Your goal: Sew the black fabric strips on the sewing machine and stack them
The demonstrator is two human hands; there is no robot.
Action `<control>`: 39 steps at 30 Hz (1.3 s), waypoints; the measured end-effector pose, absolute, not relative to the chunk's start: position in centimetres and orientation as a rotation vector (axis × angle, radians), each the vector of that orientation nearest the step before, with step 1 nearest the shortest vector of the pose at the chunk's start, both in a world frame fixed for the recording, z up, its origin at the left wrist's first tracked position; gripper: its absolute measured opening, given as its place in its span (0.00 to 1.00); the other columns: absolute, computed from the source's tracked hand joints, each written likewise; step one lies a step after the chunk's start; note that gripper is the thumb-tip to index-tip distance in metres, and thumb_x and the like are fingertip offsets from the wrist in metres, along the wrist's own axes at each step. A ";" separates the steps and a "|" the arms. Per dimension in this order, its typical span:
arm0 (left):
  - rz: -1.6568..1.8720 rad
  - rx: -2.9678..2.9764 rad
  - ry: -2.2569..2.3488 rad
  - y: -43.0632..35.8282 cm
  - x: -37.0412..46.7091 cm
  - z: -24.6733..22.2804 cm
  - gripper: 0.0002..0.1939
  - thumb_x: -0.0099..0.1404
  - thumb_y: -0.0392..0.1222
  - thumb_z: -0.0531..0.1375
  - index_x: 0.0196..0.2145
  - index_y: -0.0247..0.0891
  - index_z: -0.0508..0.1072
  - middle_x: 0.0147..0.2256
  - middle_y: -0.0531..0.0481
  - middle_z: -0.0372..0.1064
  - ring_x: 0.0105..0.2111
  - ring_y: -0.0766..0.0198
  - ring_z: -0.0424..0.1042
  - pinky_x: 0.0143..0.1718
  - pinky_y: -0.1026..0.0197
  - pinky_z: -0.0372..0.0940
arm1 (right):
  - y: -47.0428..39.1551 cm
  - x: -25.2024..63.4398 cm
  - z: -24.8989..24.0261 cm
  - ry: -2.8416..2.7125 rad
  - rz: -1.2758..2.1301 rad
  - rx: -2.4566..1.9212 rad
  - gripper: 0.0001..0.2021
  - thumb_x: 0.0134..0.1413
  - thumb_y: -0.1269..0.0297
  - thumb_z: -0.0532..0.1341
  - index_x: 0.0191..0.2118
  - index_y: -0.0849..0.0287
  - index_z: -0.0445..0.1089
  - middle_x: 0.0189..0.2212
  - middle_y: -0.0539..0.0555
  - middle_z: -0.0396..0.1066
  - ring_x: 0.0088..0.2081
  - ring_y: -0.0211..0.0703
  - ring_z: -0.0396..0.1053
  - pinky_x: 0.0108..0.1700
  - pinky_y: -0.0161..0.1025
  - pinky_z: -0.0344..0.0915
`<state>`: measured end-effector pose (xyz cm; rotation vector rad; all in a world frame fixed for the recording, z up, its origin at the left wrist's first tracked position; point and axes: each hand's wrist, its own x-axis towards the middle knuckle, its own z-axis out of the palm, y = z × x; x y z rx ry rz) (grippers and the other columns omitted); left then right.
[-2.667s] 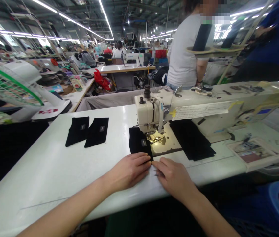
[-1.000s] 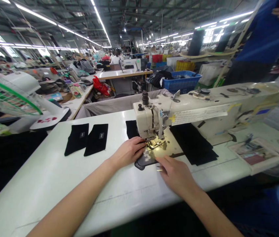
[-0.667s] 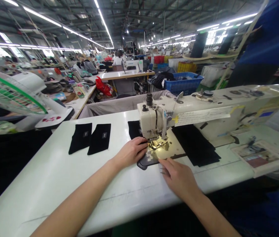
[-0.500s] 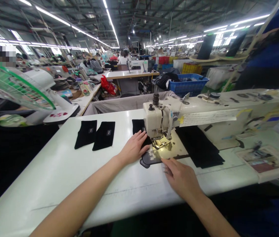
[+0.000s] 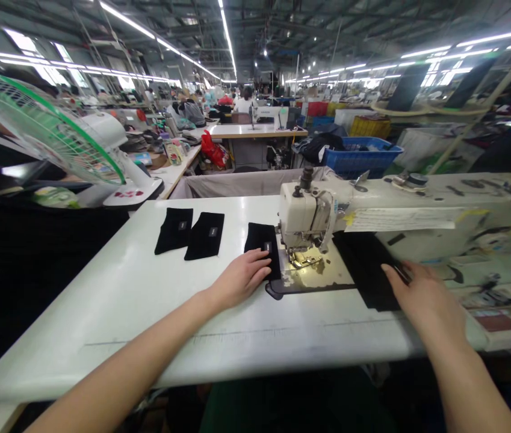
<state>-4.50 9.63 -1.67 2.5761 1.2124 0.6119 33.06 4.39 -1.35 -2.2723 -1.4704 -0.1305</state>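
My left hand lies with extended fingers on a black fabric piece that bears a small label, just left of the sewing machine's head. The presser foot is lit, and only the bare metal plate shows around it. At the right, my right hand reaches over a stack of black fabric pieces, thumb and fingers apart at its right side. Whether those fingers have lifted any cloth I cannot make out. Two more labelled black pieces lie side by side on the left of the white table.
A green-rimmed fan stands beyond the table's left corner. Behind the machine are a blue basket and another sewing table. A parts tray sits at the right. Paper is taped along the machine arm.
My right hand has moved from the machine plate rightward to the fabric stack. My left hand has drawn slightly away from the needle area, with the labelled piece now showing left of it.
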 end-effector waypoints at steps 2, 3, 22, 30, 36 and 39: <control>0.717 2.466 1.436 10.4 -4.3 -1.3 0.18 0.76 0.43 0.49 0.51 0.33 0.76 0.51 0.38 0.73 0.53 0.51 0.71 0.57 0.48 0.66 | 4.8 33.7 -1.7 -1.473 -0.092 -2.296 0.29 0.62 0.45 0.51 0.51 0.64 0.74 0.45 0.68 0.76 0.41 0.64 0.74 0.40 0.54 0.67; 0.730 2.412 1.593 10.9 -4.1 -1.1 0.17 0.75 0.43 0.51 0.50 0.32 0.75 0.48 0.37 0.73 0.50 0.50 0.72 0.55 0.48 0.67 | 4.9 33.8 -1.8 -1.470 -0.095 -2.286 0.28 0.62 0.45 0.51 0.50 0.63 0.75 0.44 0.68 0.76 0.41 0.64 0.74 0.41 0.53 0.67; 0.804 1.789 1.937 13.8 -3.6 0.0 0.14 0.58 0.38 0.65 0.24 0.40 0.61 0.28 0.49 0.68 0.35 0.55 0.73 0.39 0.56 0.67 | 3.9 31.8 0.7 -1.383 -0.142 -2.107 0.25 0.57 0.43 0.51 0.46 0.56 0.73 0.47 0.70 0.69 0.46 0.68 0.68 0.43 0.58 0.63; 1.252 0.622 1.129 5.0 -1.5 0.4 0.11 0.56 0.42 0.67 0.31 0.37 0.69 0.29 0.52 0.72 0.28 0.65 0.74 0.32 0.64 0.70 | 0.2 21.5 -1.1 -1.443 0.760 -1.622 0.25 0.56 0.43 0.59 0.51 0.55 0.75 0.44 0.58 0.79 0.41 0.52 0.76 0.41 0.45 0.72; 1.275 0.330 1.039 3.5 -1.3 -0.2 0.04 0.61 0.32 0.61 0.35 0.34 0.74 0.34 0.48 0.78 0.33 0.63 0.78 0.39 0.63 0.75 | -0.8 16.1 -2.1 -1.253 1.268 -1.391 0.17 0.49 0.57 0.65 0.44 0.60 0.77 0.35 0.55 0.78 0.37 0.48 0.75 0.40 0.42 0.70; 1.309 0.376 1.029 4.5 -2.1 0.3 0.07 0.62 0.29 0.61 0.39 0.34 0.74 0.34 0.48 0.78 0.29 0.66 0.77 0.33 0.66 0.74 | -1.1 16.5 -1.9 -1.227 1.280 -1.409 0.17 0.47 0.59 0.66 0.44 0.60 0.78 0.34 0.53 0.77 0.31 0.42 0.71 0.37 0.39 0.68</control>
